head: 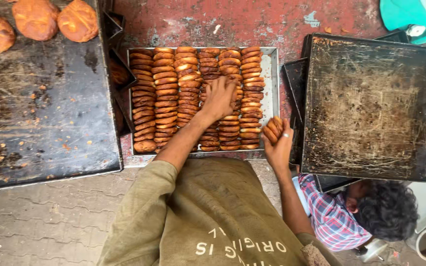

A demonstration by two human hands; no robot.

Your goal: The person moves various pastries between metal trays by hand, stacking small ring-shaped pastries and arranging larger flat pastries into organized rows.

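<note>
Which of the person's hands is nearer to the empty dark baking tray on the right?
The right hand, holding a stack of baked rings just beside the dark tray. The left hand rests farther off, on the ring rows.

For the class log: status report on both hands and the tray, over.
Left hand reaching into ring biscuits on metal tray. Right hand gripping biscuit stack. Nothing in the way.

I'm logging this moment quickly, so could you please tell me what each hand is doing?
Left hand: fingers spread, resting on the rings in the tray; no grip visible.
Right hand: closed on a stack of rings.
</note>
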